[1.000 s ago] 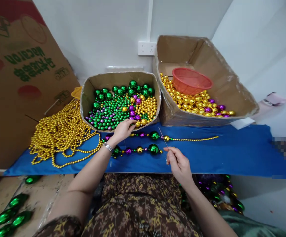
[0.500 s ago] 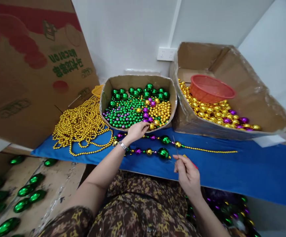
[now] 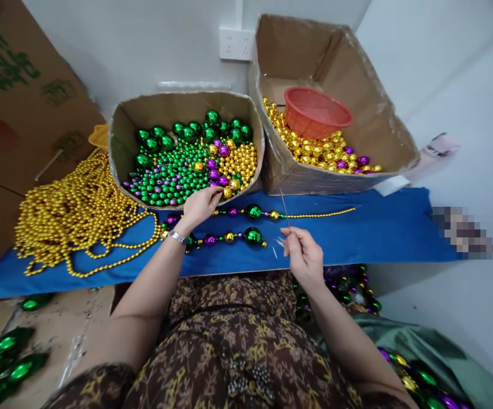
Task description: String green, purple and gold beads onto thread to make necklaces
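Head view, looking down on a long blue cloth (image 3: pixel 383 233) with two hands at work above. Left hand (image 3: pixel 201 205), with a silver wristband (image 3: pixel 178 236), at the near rim of a smaller cardboard box (image 3: pixel 178 105); fingertips drawn together just beside large gold beads (image 3: pixel 234 185), any bead between them impossible to make out. Right hand (image 3: pixel 304 257) above the cloth, thumb and fingers pinched on a thin rod (image 3: pixel 284 207) pointing upward. Between box and body, on the cloth, an upper strand (image 3: pixel 254 211) of green, purple and gold beads, ending at right in a thin gold length, and a lower strand (image 3: pixel 253 236) near the right hand, its left part behind the left wrist. To the left, a heap of gold bead chains (image 3: pixel 71 210). To the right, a larger cardboard box (image 3: pixel 383 113) of gold and purple beads, with a red basket (image 3: pixel 314 113) on top of them. At lower left, shiny green ornaments (image 3: pixel 25 368).
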Motion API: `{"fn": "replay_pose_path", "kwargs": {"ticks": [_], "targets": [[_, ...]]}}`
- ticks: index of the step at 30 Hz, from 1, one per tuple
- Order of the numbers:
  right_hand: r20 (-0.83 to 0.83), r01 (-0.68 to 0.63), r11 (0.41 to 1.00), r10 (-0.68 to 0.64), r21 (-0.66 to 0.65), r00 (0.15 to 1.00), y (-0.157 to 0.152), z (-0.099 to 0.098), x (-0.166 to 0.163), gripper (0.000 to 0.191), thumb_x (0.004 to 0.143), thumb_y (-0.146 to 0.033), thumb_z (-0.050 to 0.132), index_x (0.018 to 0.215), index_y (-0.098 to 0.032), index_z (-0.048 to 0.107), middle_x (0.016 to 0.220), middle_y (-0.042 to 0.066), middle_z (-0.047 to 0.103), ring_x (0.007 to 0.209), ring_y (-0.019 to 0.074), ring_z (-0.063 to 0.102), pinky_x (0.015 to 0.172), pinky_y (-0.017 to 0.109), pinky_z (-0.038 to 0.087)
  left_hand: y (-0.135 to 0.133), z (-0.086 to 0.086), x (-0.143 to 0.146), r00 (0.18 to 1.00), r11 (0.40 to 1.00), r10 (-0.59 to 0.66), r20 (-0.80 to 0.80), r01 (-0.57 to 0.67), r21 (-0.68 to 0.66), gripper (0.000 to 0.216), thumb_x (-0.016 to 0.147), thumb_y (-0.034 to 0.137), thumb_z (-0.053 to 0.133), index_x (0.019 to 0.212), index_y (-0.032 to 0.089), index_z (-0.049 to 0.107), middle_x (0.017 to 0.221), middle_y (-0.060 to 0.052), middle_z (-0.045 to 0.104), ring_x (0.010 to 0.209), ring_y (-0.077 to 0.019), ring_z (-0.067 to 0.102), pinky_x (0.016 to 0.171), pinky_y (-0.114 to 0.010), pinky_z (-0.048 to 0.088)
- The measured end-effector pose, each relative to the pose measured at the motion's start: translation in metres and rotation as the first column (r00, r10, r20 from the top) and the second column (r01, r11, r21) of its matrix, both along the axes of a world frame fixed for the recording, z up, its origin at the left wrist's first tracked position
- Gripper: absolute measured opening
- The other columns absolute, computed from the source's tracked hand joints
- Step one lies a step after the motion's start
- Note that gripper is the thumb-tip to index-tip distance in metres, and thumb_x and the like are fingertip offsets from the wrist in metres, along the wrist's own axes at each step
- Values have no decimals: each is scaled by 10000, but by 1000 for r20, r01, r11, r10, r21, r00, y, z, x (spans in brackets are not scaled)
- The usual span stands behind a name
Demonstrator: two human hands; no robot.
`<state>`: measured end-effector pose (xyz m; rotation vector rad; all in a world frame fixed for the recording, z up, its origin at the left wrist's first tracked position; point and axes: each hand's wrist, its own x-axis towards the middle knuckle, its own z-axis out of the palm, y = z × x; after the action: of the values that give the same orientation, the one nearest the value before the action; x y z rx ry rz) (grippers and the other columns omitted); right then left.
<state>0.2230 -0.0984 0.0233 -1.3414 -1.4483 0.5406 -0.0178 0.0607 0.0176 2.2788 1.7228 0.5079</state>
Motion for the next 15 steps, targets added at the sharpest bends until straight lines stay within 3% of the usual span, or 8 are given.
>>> {"fn": "replay_pose_path", "kwargs": {"ticks": [8,15], "targets": [[6,39,999,-39,33,999,2,2,10,265,972,-375,431,1069,-203,608,642,-23,573,515,101,533,549,253,486,-1,3,1,1000,1000,14,-11,-15,-24,346,936,364,440,1214,291,632,1032,-10,736,905,-236,678,683,-267,460],[36,64,993,-68,96,997,9,16,16,257,975,-360,433,1064,-211,621,653,-22,592,517,95,540,556,246,483,0,1,0,1000,1000,14,-11,-14,-9,340,938,371,438,1203,291,634,1030,-9,737,889,-241,682,666,-273,450]]}}
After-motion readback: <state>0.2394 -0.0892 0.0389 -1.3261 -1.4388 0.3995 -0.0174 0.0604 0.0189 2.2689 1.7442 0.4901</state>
